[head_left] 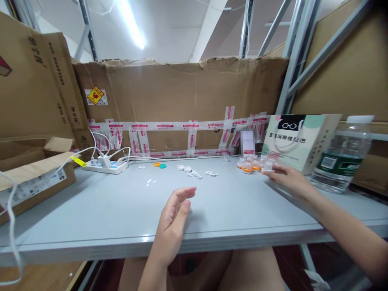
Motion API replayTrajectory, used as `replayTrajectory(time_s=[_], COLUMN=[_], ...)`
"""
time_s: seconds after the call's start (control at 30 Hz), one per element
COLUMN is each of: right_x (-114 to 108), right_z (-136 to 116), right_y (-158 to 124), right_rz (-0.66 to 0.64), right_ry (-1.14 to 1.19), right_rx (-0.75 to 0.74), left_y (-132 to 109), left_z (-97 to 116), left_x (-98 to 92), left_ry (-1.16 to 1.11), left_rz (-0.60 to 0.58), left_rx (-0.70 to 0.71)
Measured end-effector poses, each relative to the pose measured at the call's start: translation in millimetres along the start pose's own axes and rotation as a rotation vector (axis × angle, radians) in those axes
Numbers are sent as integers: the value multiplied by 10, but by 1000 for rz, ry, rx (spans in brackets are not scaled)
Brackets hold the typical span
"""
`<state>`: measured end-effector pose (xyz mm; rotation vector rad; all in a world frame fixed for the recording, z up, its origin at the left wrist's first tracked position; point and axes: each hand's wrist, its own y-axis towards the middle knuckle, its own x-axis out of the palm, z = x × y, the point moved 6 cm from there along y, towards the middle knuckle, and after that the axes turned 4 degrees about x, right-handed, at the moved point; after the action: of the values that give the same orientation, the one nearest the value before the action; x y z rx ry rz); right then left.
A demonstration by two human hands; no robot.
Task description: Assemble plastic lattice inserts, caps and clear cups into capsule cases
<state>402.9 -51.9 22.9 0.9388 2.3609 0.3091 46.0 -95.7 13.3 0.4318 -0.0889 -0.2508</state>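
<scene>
My left hand (176,218) is held above the front middle of the grey table (127,210). Its fingers are curved, the thumb stands apart, and nothing is in it. At the right, my right hand (286,178) reaches to a group of small clear plastic containers (247,165), several with orange bases. Thumb and fingers close around the nearest one, a clear container with a white base (268,165). Mid-table lie white rings (184,168) and small piles of white parts (195,174). An orange disc (157,165) and a green disc (163,166) lie further left.
A power strip (117,166) with white cables is at the back left, near an open cardboard box (36,182). A paper bag (295,141) and a water bottle (341,157) stand at the right. Taped cardboard (169,97) walls off the back.
</scene>
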Motion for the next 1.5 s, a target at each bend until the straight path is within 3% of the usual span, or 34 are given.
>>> replayTrajectory(time_s=[0.33, 0.7, 0.8, 0.87, 0.93, 1.0, 1.03, 1.1, 1.23, 1.37, 1.5], right_x=[106, -9, 73, 223, 466, 698, 821, 1085, 1520, 1710, 1709], right_z=[244, 7, -246, -461, -692, -895, -990, -1168, -1399, -1437, -1341], right_y=[311, 123, -49, -163, -263, -299, -306, -338, -462, -622, -637], right_rz=[-123, -33, -35, -120, -302, -397, -434, -519, -617, -679, -719], right_ry=[-216, -382, -375, -329, -310, -300, -292, -275, -229, -177, -129], right_rx=[50, -54, -230, -359, -497, -562, -590, -668, -778, -842, -815], left_y=[-21, -66, -78, 1, 202, 526, 716, 1093, 1629, 1803, 1798], left_z=[-11, 27, 203, 405, 561, 623, 600, 483, -51, -497, -602], left_x=[0, 10, -118, -283, -481, -751, -894, -1143, -1492, -1717, -1804], left_ry=[113, 146, 261, 465, 734, 1084, 1273, 1378, 1486, 1516, 1496], left_rz=[-18, -14, -29, -46, -106, -96, -85, -65, -140, -170, -168], left_rx=[2, 38, 113, 206, 239, 205, 155, 95, -60, -164, -195])
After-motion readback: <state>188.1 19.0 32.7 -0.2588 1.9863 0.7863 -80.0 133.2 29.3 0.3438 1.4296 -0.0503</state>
